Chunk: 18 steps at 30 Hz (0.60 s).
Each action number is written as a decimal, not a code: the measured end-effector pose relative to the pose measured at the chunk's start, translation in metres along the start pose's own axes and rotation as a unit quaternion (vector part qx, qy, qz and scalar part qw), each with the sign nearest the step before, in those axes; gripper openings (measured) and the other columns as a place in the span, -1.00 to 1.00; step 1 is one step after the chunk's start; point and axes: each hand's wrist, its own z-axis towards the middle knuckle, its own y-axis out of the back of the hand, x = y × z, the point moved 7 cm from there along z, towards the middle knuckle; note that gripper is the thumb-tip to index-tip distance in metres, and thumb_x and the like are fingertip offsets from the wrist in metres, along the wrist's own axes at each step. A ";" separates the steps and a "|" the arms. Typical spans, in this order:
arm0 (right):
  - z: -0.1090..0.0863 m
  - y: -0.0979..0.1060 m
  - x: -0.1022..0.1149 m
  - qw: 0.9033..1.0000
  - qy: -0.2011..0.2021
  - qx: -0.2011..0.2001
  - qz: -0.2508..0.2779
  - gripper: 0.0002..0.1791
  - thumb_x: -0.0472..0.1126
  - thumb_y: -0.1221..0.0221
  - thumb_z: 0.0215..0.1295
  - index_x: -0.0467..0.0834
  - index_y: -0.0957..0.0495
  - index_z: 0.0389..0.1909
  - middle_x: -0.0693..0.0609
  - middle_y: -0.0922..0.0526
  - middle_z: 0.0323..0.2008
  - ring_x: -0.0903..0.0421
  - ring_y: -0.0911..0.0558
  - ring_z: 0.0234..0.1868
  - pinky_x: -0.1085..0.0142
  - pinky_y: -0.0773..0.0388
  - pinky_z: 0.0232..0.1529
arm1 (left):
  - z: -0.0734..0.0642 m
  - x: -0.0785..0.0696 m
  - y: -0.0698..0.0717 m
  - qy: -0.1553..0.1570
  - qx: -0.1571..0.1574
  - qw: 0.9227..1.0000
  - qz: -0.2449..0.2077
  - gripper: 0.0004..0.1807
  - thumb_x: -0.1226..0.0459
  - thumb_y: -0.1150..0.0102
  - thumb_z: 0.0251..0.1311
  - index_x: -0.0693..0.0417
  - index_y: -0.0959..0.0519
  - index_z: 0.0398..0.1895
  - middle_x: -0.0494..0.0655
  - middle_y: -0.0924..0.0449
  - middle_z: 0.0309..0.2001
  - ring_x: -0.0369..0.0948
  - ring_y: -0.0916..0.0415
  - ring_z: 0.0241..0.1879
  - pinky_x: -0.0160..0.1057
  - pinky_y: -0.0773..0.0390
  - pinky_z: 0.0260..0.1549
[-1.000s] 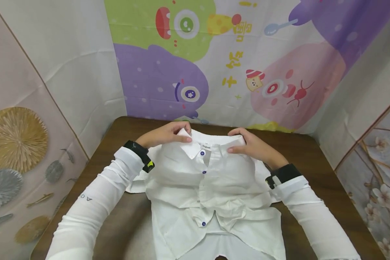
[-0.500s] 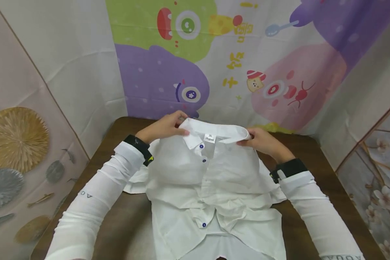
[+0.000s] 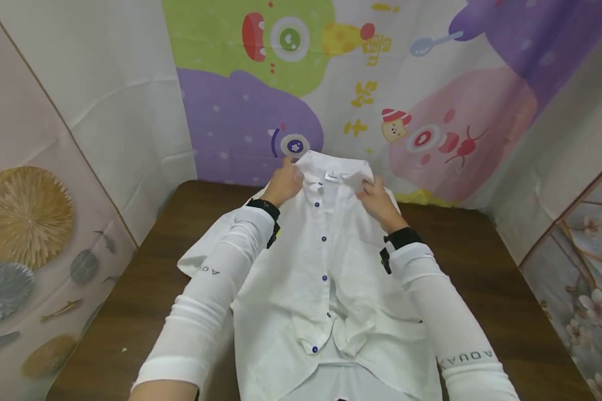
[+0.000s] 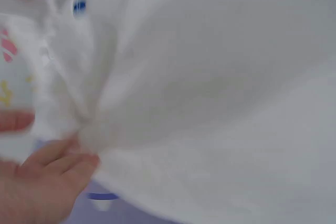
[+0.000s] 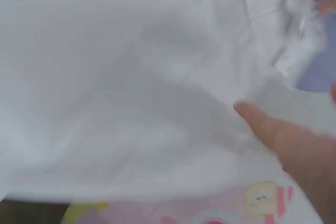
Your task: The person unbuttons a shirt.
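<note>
A white short-sleeved shirt point(image 3: 291, 267) with blue buttons hangs partly raised over the brown table, its collar point(image 3: 338, 162) lifted and its lower part spread toward me. My left hand point(image 3: 285, 184) grips the cloth beside the collar on the left. On the other side, my right hand point(image 3: 378, 201) pinches the shirt near the right collar point. In the left wrist view, the left hand's fingers point(image 4: 73, 166) bunch the fabric. The right wrist view shows an index finger point(image 5: 262, 124) against the white cloth; the thumb is mostly out of frame. Both wrist views are blurred.
Beneath the shirt is a brown wooden table point(image 3: 481, 278) with a rounded far corner. A cartoon-printed curtain point(image 3: 251, 122) hangs right behind it. Patterned cloth panels point(image 3: 25, 223) stand at both sides.
Both hands have moved closer together and raised the collar away from me. The shirt front is pulled up straighter, so more buttons show, and the left sleeve has lifted.
</note>
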 end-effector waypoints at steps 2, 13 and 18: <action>0.004 -0.013 -0.011 0.998 -0.013 0.059 -0.034 -0.08 -0.13 0.08 0.39 -0.19 0.60 0.39 -0.17 0.41 0.46 -0.04 0.21 0.47 0.11 0.19 0.43 | 0.007 0.014 -0.020 0.028 0.062 0.998 -0.002 -0.16 0.15 0.12 0.32 0.10 0.38 0.45 0.24 0.22 0.45 0.09 0.17 0.44 -0.10 0.11 0.39; -0.070 -0.053 -0.067 0.948 0.114 0.171 -0.244 -0.46 -0.09 -0.07 0.31 -0.40 -0.34 0.15 -0.37 -0.46 0.07 -0.26 -0.45 0.09 -0.01 -0.37 0.11 | -0.090 0.062 -0.066 -0.020 0.127 0.965 0.228 -0.56 0.15 -0.05 0.23 0.23 -0.44 0.08 0.23 -0.39 0.07 0.17 -0.30 0.08 0.08 -0.36 0.05; -0.140 -0.084 -0.074 0.915 0.175 0.157 -0.328 -0.32 0.24 -0.25 0.02 -0.25 -0.47 -0.06 -0.11 -0.52 -0.17 -0.06 -0.48 -0.15 0.08 -0.42 -0.18 | -0.151 0.050 -0.079 -0.152 0.079 0.961 0.216 -0.67 0.11 -0.21 0.10 0.16 -0.52 -0.19 0.09 -0.45 -0.21 0.02 -0.36 -0.20 -0.06 -0.43 -0.26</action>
